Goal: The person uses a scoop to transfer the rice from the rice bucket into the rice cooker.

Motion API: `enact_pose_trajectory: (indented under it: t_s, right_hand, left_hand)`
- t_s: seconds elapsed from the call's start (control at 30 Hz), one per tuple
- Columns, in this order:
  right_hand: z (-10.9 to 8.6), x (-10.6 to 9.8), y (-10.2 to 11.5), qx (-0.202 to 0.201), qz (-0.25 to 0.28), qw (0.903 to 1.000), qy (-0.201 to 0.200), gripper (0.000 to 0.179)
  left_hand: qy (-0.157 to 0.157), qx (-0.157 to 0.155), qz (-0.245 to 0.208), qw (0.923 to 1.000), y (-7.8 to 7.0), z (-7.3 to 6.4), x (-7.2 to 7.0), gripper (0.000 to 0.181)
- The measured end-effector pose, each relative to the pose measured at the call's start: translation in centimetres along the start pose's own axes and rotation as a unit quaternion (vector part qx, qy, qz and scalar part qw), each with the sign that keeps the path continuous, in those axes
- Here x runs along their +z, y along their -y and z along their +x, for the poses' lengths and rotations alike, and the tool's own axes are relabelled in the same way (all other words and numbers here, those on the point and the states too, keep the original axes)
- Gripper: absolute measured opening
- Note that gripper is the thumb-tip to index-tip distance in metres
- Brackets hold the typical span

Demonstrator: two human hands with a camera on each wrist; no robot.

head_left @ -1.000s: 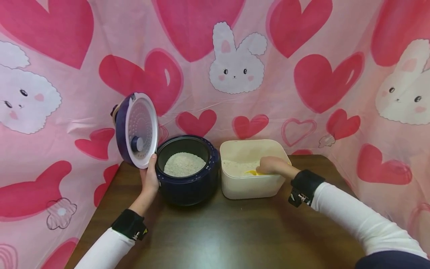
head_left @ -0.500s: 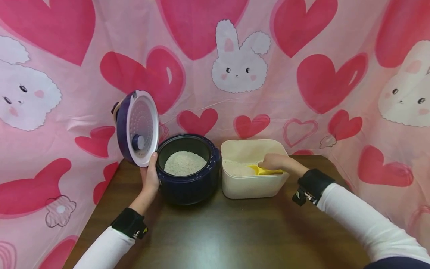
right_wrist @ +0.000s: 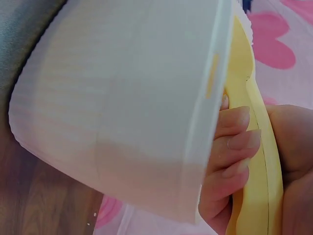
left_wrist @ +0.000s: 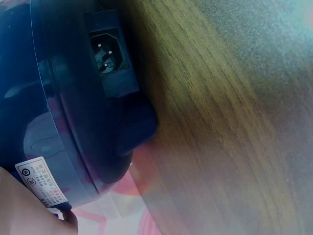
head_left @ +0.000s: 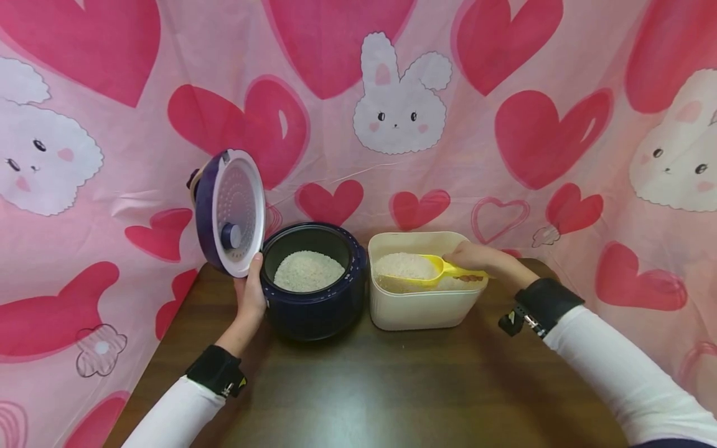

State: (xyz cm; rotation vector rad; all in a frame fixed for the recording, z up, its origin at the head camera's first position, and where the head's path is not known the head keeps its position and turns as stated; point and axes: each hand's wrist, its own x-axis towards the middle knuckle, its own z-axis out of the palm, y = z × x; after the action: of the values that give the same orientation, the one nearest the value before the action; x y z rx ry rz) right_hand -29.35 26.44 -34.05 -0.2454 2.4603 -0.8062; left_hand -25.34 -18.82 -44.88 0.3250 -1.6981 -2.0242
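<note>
My left hand (head_left: 249, 302) holds the raised, dark blue lid (head_left: 206, 214) of a rice cooker (head_left: 316, 320) by its lower edge, thumb on the pale inner rim. White rice (head_left: 308, 272) is heaped inside the cooker's dark pot. To the right, my right hand (head_left: 476, 258) grips the handle of a yellow scoop (head_left: 440, 269). Rice (head_left: 406, 266) fills the scoop, which is level with the top of a cream bin (head_left: 420, 312). In the right wrist view, curled fingers (right_wrist: 232, 142) wrap the scoop handle (right_wrist: 264, 171), close beside the bin's rim.
Cooker and bin stand side by side at the back of a dark wooden table (head_left: 347, 392). Behind them hangs a pink cloth (head_left: 403, 180) with hearts and rabbits. A power socket (left_wrist: 106, 54) shows on the cooker's side in the left wrist view.
The scoop has risen out of the rice in the bin, now loaded and in plain sight. My right hand has moved up and slightly right; the left hand keeps the lid in place.
</note>
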Motion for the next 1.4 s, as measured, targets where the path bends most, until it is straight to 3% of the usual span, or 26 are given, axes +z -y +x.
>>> enact_pose_trajectory:
  t_s: [0.23, 0.5, 0.77, 0.9, 1.1, 1.27, 1.4]
  right_hand:
    - [-1.0, -1.0, -0.8, -0.001, 0.000, 0.9992, -0.039, 0.049]
    - [-1.9, -1.1, -1.6, -0.001, 0.030, 0.9993, -0.023, 0.048]
    - [-2.0, -1.2, -1.5, -0.008, 0.041, 0.9983, -0.041, 0.050]
    - [-1.7, -1.1, -0.9, -0.024, 0.037, 0.9980, -0.044, 0.050]
    - [-1.4, -0.6, 1.9, -0.043, 0.061, 0.9965, -0.037, 0.045]
    - [0.0, 0.4, 5.5, -0.077, 0.086, 0.9933, -0.003, 0.042]
    - [1.1, 1.0, 8.9, -0.069, 0.052, 0.9962, 0.000, 0.045]
  left_hand:
    - [0.004, 0.001, 0.004, 1.0000, -0.2, 0.0, 0.2, 0.059]
    - [0.000, 0.001, 0.008, 1.0000, -0.1, -0.3, 0.2, 0.059]
    - [-0.004, 0.017, -0.018, 0.9997, 0.0, -0.1, 0.3, 0.060]
    - [-0.005, 0.007, -0.018, 0.9998, -0.6, -0.3, 0.4, 0.057]
    - [-0.009, -0.002, -0.023, 0.9997, -0.4, -0.1, 0.4, 0.055]
    - [-0.009, -0.001, -0.014, 0.9999, -0.4, -0.2, 0.3, 0.054]
    - [-0.013, 0.004, -0.017, 0.9998, -0.3, -0.2, 0.3, 0.052]
